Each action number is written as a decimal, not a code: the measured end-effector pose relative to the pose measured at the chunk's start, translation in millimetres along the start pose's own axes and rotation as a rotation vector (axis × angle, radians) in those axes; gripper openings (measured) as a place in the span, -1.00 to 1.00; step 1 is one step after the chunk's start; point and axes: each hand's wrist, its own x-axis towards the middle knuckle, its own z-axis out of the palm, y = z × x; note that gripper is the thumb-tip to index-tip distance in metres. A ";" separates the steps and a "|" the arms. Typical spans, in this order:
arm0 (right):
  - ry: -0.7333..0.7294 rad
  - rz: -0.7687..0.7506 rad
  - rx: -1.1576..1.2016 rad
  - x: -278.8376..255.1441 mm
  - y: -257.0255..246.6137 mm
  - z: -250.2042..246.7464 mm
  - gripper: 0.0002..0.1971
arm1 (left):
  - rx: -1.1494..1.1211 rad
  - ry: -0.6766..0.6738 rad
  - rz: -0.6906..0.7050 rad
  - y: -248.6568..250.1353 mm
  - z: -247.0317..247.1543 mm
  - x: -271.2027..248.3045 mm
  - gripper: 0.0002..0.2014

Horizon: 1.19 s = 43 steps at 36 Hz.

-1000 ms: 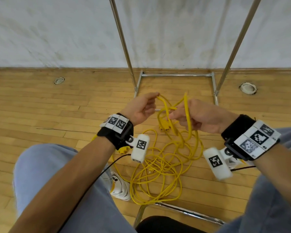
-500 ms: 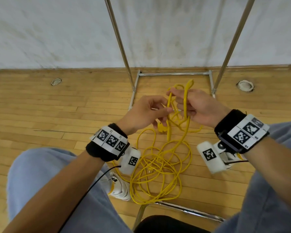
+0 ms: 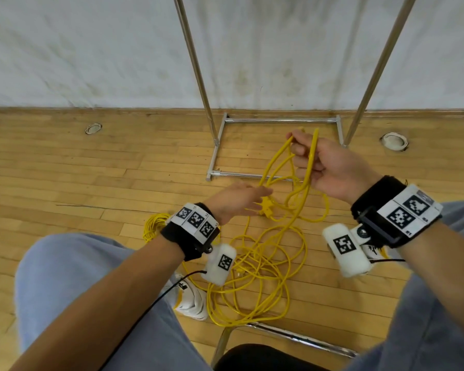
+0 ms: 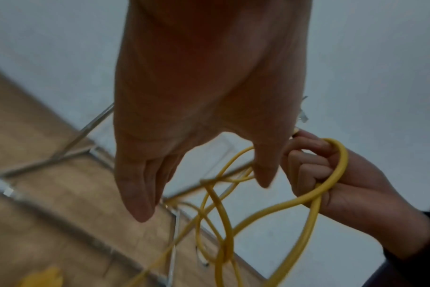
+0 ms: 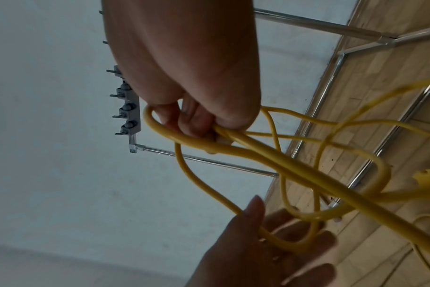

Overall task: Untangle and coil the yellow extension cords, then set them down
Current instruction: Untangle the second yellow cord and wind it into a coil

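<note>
1. Lying at the far left of the head view, a small round floor fitting (image 3: 93, 128) is sitting flush in the wooden floor (image 3: 65, 170) near the white wall (image 3: 91, 49).
2. Resting on the floor just left of the left wrist, a tight bundle of yellow cord (image 3: 152, 227) is showing partly behind the wristband.
3. Reaching forward with its fingers straight and spread, the left hand (image 3: 235, 200) is gripping nothing; in the right wrist view a hanging loop of cord is draping across its flat palm (image 5: 270, 250), and in the left wrist view its fingertips (image 4: 140, 205) are pointing away with nothing pinched.
4. Dangling just beyond the left hand's fingers, a yellow plug (image 3: 267, 210) is hanging among the strands.
5. Sprawling on the floor between the person's knees, the tangled yellow extension cords (image 3: 257, 274) are lying in loose overlapping loops beside a white shoe (image 3: 192, 301), with several strands rising to the right hand.
6. Standing behind the tangle against the wall, a metal rack (image 3: 279, 120) is resting its rectangular base on the floor.
7. Holding raised above the tangle, the right hand (image 3: 330, 170) is clenching its curled fingers around several cord strands, one loop arching over its knuckles (image 4: 309, 165).
8. Sitting at the far right, a second round floor fitting (image 3: 393, 141) is lying in the floor.
</note>
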 end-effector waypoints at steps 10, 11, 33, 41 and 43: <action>0.055 -0.037 0.008 -0.1 -1.8 -3.6 -0.84 | -0.212 0.137 0.137 -8.3 17.6 20.9 -0.70; 0.056 -0.038 0.005 0.1 -1.0 -3.3 -0.84 | -0.206 0.117 0.144 -8.1 19.2 20.0 -0.71; 0.151 -0.277 -0.821 -3.9 2.9 -11.3 -0.66 | -0.074 0.109 0.316 34.0 8.4 -20.6 -0.71; -0.001 -0.164 -0.773 -9.9 15.0 -6.3 -0.82 | -0.115 0.033 0.442 38.5 -5.1 -31.5 -0.48; -0.072 -0.156 -0.730 -10.4 15.0 -5.0 -0.81 | -0.098 0.022 0.445 37.5 -7.0 -31.0 -0.42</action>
